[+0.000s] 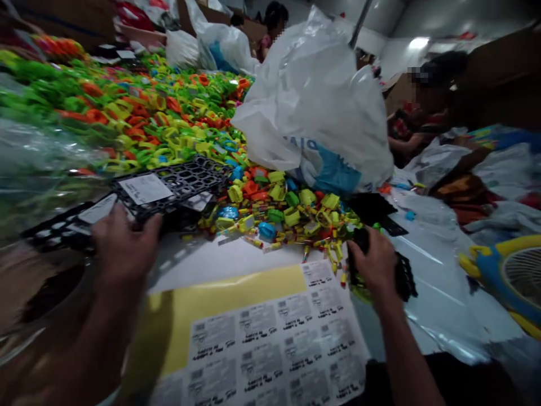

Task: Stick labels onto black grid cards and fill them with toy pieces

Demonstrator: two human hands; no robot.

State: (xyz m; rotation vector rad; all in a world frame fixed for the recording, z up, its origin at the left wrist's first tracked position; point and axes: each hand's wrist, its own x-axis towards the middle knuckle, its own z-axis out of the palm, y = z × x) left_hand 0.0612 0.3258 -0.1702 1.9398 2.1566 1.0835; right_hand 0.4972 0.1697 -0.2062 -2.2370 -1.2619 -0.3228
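Observation:
My left hand (pixel 127 242) is closed on the near edge of a black perforated plastic panel (pixel 194 175), which carries a white printed label (pixel 146 188). Another labelled black panel (pixel 54 225) lies beneath and to the left. On the right, my right hand (pixel 376 259) is curled round a black plastic piece (pixel 360 239); the fingers hide part of it. Between my hands lies a sheet of printed stickers (pixel 262 338), its yellow backing bare along the top and left. Small coloured plastic pieces (pixel 291 214), many watch-shaped, are piled just beyond the sheet.
A big heap of green, yellow and orange plastic pieces (pixel 143 118) fills the back left. A bulging white plastic bag (pixel 316 101) stands behind the small pile. At right are a yellow and blue fan (pixel 502 276) and a person (pixel 422 113); clear plastic wrap (pixel 42 152) lies left.

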